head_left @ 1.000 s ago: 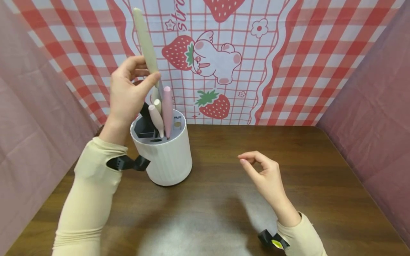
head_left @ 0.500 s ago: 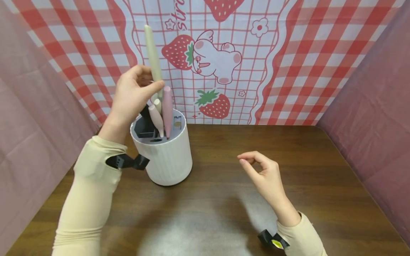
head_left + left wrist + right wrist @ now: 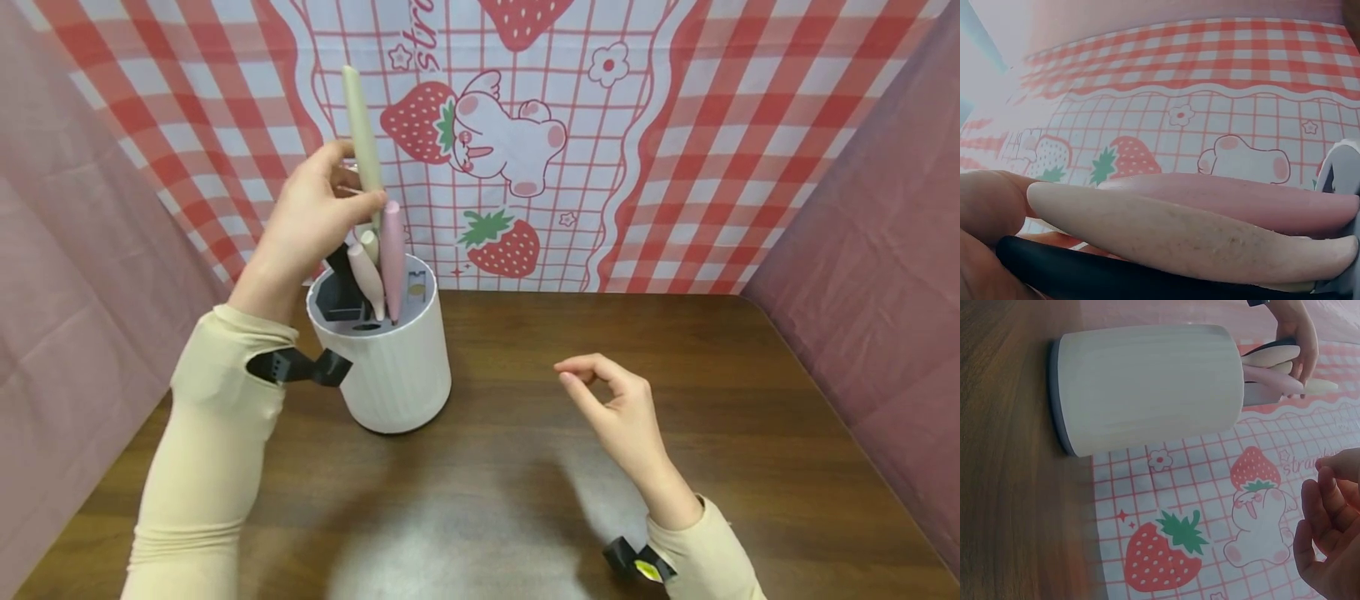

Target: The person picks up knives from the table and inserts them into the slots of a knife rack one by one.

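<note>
My left hand [image 3: 307,212] pinches the pale yellow-green handle of a knife [image 3: 362,125] between thumb and fingers, above a white ribbed knife block [image 3: 397,379]. In the right wrist view, a stretch of grey blade [image 3: 1261,395] shows between the block and that hand; its lower part is hidden inside. Beside the hand, a pink handle [image 3: 392,258], a shorter pale pink handle [image 3: 366,279] and a cream handle [image 3: 370,243] rise from the block. Close to the left fingers lies a black handle [image 3: 1116,272]. My right hand [image 3: 618,408] hovers with loosely curled fingers, holding nothing.
The block stands at the left of a brown wooden table [image 3: 517,467]. A red checked cloth with strawberries [image 3: 501,248] hangs behind it. Pink cloth [image 3: 855,208] closes off both sides. The block's grey top has further slots [image 3: 416,287].
My left hand has moved down and slightly right, lowering the knife toward the block and bringing it more upright. Most of that happened in the first half second. The right hand has stayed put.
</note>
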`<move>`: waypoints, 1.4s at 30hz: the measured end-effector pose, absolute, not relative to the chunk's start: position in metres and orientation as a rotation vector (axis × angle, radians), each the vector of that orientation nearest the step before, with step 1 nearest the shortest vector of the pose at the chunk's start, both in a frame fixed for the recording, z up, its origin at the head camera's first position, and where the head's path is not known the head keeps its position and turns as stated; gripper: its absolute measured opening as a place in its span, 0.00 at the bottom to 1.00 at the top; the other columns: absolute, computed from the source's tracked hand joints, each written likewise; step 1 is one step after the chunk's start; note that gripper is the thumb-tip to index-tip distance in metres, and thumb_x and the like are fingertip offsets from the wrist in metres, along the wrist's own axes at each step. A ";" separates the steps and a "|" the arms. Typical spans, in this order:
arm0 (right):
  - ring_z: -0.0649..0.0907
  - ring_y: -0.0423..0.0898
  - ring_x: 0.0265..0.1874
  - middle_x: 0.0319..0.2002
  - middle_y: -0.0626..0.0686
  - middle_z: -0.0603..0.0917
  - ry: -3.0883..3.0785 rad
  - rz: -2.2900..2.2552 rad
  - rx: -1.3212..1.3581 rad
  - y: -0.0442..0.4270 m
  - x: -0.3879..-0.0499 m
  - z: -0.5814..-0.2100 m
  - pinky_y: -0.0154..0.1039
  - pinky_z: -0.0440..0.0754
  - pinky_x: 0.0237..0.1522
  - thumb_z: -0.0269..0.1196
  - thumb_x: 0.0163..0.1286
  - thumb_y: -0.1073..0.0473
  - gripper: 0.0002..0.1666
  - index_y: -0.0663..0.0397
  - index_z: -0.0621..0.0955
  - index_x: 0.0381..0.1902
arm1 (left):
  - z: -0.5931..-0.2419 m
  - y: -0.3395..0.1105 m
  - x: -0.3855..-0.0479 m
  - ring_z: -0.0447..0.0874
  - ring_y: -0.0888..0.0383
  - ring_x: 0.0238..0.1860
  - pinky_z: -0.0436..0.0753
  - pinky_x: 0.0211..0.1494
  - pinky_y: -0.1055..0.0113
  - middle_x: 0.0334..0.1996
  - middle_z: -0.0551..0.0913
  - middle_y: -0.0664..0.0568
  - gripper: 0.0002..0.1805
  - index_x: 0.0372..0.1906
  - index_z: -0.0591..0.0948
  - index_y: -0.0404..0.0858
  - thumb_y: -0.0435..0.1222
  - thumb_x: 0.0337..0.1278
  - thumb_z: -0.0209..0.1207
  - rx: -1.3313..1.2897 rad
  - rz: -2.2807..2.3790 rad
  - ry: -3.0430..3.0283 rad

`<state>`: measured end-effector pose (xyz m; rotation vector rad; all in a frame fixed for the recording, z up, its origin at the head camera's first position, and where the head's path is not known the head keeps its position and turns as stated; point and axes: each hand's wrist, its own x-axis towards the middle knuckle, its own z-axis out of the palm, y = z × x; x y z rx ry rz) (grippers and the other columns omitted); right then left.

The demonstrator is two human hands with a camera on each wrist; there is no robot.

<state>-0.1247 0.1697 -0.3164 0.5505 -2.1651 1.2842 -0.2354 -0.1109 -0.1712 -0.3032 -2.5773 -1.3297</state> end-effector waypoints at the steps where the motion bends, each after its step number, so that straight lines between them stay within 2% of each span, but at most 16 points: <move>1: 0.75 0.34 0.24 0.24 0.57 0.81 -2.166 1.283 0.551 0.170 -0.125 -0.317 0.24 0.69 0.25 0.61 0.54 0.76 0.07 0.66 0.81 0.32 | -0.171 -0.111 -0.236 0.76 0.54 0.46 0.78 0.49 0.59 0.46 0.76 0.43 0.28 0.62 0.64 0.43 0.39 0.55 0.57 -0.305 -1.326 -2.589; 4: 0.75 0.33 0.25 0.24 0.57 0.81 -2.165 1.282 0.553 0.171 -0.127 -0.320 0.24 0.68 0.25 0.61 0.54 0.76 0.07 0.66 0.81 0.32 | -0.169 -0.112 -0.237 0.77 0.53 0.45 0.78 0.49 0.59 0.45 0.76 0.42 0.25 0.58 0.66 0.40 0.43 0.57 0.56 -0.298 -1.329 -2.629; 8: 0.75 0.32 0.25 0.25 0.54 0.82 -2.158 1.290 0.555 0.177 -0.134 -0.332 0.24 0.69 0.25 0.62 0.54 0.75 0.08 0.62 0.82 0.33 | -0.169 -0.112 -0.239 0.80 0.52 0.44 0.78 0.50 0.59 0.46 0.76 0.42 0.26 0.57 0.68 0.37 0.50 0.60 0.51 -0.294 -1.341 -2.679; 12: 0.76 0.32 0.26 0.25 0.48 0.82 -2.151 1.288 0.559 0.181 -0.140 -0.343 0.24 0.69 0.26 0.63 0.55 0.72 0.10 0.56 0.82 0.34 | -0.169 -0.111 -0.240 0.78 0.52 0.45 0.76 0.50 0.60 0.48 0.76 0.42 0.25 0.56 0.70 0.34 0.47 0.61 0.50 -0.293 -1.297 -2.737; 16: 0.76 0.32 0.26 0.25 0.47 0.82 -2.148 1.283 0.566 0.183 -0.142 -0.347 0.25 0.69 0.25 0.64 0.56 0.69 0.09 0.53 0.83 0.34 | -0.168 -0.110 -0.241 0.77 0.52 0.45 0.75 0.49 0.59 0.50 0.76 0.42 0.28 0.63 0.62 0.42 0.45 0.60 0.52 -0.270 -1.260 -2.773; 19: 0.76 0.32 0.26 0.26 0.48 0.82 -2.151 1.271 0.565 0.184 -0.143 -0.347 0.25 0.69 0.24 0.63 0.57 0.68 0.08 0.52 0.83 0.34 | -0.167 -0.109 -0.241 0.78 0.53 0.42 0.76 0.45 0.59 0.47 0.78 0.44 0.27 0.62 0.60 0.47 0.47 0.60 0.51 -0.278 -1.208 -2.799; 26: 0.76 0.32 0.26 0.25 0.50 0.82 -2.159 1.258 0.561 0.185 -0.143 -0.348 0.26 0.68 0.23 0.63 0.57 0.67 0.07 0.53 0.83 0.34 | -0.164 -0.110 -0.240 0.76 0.55 0.37 0.76 0.37 0.65 0.39 0.80 0.47 0.21 0.51 0.72 0.42 0.50 0.59 0.48 -0.288 -1.026 -2.855; 30: 0.76 0.32 0.26 0.25 0.48 0.82 -2.160 1.250 0.561 0.184 -0.143 -0.348 0.26 0.68 0.23 0.63 0.57 0.67 0.07 0.53 0.83 0.34 | -0.162 -0.109 -0.240 0.75 0.55 0.33 0.75 0.33 0.65 0.34 0.80 0.47 0.18 0.40 0.78 0.39 0.49 0.58 0.48 -0.280 -0.918 -2.866; 37: 0.76 0.32 0.26 0.26 0.46 0.82 -2.163 1.247 0.561 0.184 -0.143 -0.348 0.27 0.68 0.23 0.64 0.57 0.68 0.07 0.52 0.83 0.34 | -0.156 -0.104 -0.241 0.72 0.52 0.29 0.70 0.30 0.65 0.25 0.72 0.46 0.17 0.22 0.71 0.37 0.45 0.57 0.41 -0.294 -0.734 -2.971; 40: 0.75 0.32 0.26 0.26 0.46 0.82 -2.164 1.246 0.564 0.184 -0.143 -0.349 0.27 0.68 0.21 0.64 0.57 0.67 0.08 0.52 0.83 0.34 | -0.154 -0.103 -0.242 0.69 0.51 0.31 0.67 0.32 0.64 0.25 0.69 0.46 0.19 0.22 0.71 0.37 0.45 0.57 0.38 -0.304 -0.677 -3.021; 42: 0.75 0.32 0.26 0.26 0.46 0.82 -2.166 1.247 0.567 0.184 -0.143 -0.349 0.26 0.67 0.21 0.64 0.57 0.67 0.07 0.52 0.83 0.34 | -0.154 -0.104 -0.242 0.70 0.50 0.33 0.68 0.34 0.63 0.28 0.69 0.45 0.21 0.25 0.72 0.37 0.47 0.58 0.35 -0.301 -0.665 -3.064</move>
